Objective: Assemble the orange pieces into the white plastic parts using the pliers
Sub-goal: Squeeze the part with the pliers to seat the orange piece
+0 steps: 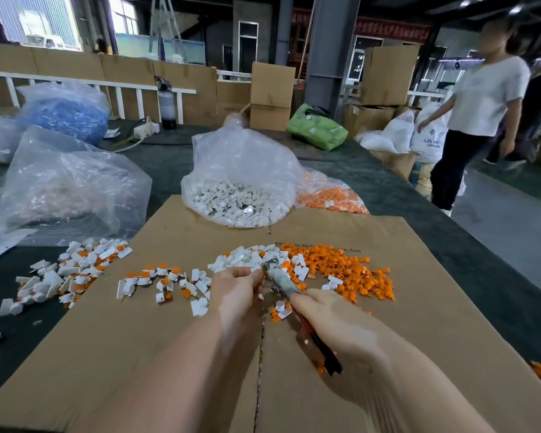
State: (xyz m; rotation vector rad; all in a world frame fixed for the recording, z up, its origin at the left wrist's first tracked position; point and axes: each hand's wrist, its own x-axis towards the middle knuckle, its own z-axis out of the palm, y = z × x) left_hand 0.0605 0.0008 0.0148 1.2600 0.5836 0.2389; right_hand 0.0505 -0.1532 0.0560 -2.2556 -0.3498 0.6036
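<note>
**Figure: Pliers closing on a part held over the cardboard work surface**

The right hand [334, 323] wraps its grip around the red-and-black handles of the tape-wrapped metal pliers [281, 281]. The left hand [236, 284] pinches a small white piece at its fingertips and offers it to the pliers' nose; whether an orange piece already sits in it cannot be told, as the fingers hide it. The long axis of the pliers runs diagonally, handles low and towards the person's right, nose up and away towards the left, ending just at the near edge of the loose pile of white plastic parts [250, 257].

Both hands work above a flattened brown cardboard sheet [419, 354] laid on the dark tabletop [388, 185]. Just right of the white pile lies a broad scatter of small orange plastic pieces [341, 270], touching it along one side. To the left, a group of joined white-and-orange pieces [160, 281] lies on the cardboard, and a larger heap of joined pieces [72, 267] rests further left, partly off the cardboard's edge.

Judged from these heaps, a fair batch appears assembled, yet much remains: the loose piles are sizeable, and behind them a clear plastic bag of white parts [238, 195] and a clear bag of orange pieces [328, 195] are still well filled. A person in a white shirt [481, 98] stands well apart at the right.
</note>
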